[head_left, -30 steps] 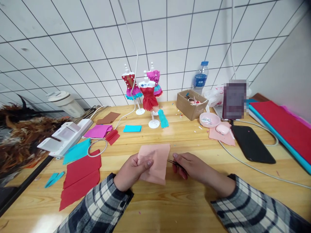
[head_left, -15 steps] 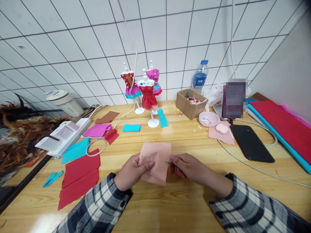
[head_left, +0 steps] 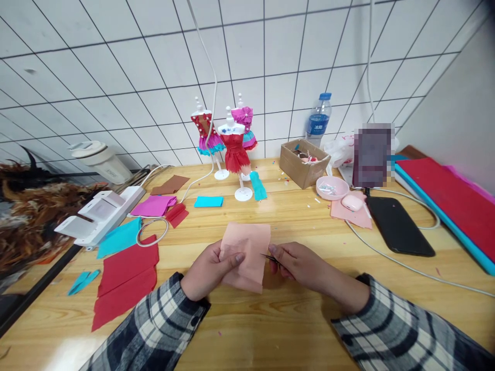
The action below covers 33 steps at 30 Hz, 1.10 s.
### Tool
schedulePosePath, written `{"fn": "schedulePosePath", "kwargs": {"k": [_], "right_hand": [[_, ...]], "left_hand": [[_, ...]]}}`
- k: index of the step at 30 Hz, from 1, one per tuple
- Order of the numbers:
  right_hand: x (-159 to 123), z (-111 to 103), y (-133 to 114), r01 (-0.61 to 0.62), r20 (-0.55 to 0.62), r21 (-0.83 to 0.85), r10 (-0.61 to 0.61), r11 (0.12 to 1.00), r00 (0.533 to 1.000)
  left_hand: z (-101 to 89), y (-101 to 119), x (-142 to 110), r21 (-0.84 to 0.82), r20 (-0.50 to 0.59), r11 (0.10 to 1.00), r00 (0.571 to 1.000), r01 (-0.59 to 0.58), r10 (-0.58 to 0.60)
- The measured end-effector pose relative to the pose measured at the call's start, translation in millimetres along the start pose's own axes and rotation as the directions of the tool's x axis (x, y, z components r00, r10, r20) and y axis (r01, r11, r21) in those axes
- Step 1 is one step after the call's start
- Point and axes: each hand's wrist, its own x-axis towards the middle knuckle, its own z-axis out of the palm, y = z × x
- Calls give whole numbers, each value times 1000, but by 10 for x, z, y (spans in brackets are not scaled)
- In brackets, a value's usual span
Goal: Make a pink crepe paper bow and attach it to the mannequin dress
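A sheet of peach crepe paper (head_left: 253,239) is pinched in my left hand (head_left: 209,272), with the thumb flat on top and the fingers beneath. The sheet is raised over the table, and a crease or fold shows near its middle. At its right edge, small scissors (head_left: 270,257) sit in my right hand (head_left: 299,262), their thin dark tip lying over the paper. The fingers cover most of the handles, and I cannot tell whether the blades are apart. Behind the paper stands a mini mannequin in a red dress (head_left: 235,149).
Further mini mannequins (head_left: 209,129) stand by the tiled wall. Red paper (head_left: 127,283) and other coloured pieces lie left, near a white charging stand (head_left: 112,211). Rightward are a cardboard box (head_left: 303,167), a pink bowl (head_left: 331,188), a water bottle (head_left: 319,121) and a black phone (head_left: 400,225). A white cable (head_left: 386,263) crosses the table.
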Motion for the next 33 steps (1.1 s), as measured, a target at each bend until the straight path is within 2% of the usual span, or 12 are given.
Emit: {"fn": "schedulePosePath", "kwargs": {"k": [8, 12, 15, 20, 23, 25, 28, 33], "right_hand": [[11, 0, 4, -14, -8, -10, 14, 1000, 1000], [9, -5, 23, 47, -26, -77, -49, 996, 998], [-3, 3, 14, 99, -37, -151, -105, 984, 994], [-27, 39, 1, 83, 3, -92, -83, 992, 997], [-36, 50, 13, 86, 20, -29, -85, 996, 996], [-42, 46, 20, 38, 14, -3, -38, 999, 999], [-51, 30, 20, 0, -9, -47, -1, 999, 1000], [-50, 23, 3, 65, -27, -124, -69, 990, 997]], "left_hand": [[13, 11, 4, -2, 11, 1000, 1000, -11, 11], [1, 20, 3, 47, 17, 999, 1000, -7, 6], [7, 10, -1, 67, -17, 998, 1000, 7, -6], [55, -12, 7, -46, -28, 998, 998, 51, -52], [60, -17, 14, -46, -53, 998, 997, 46, -48], [57, -14, 13, -41, -71, 999, 997, 35, -37], [59, 0, 5, -30, -64, 999, 998, 19, -21], [71, 19, 4, 15, -47, 1000, 999, 14, -14]]}}
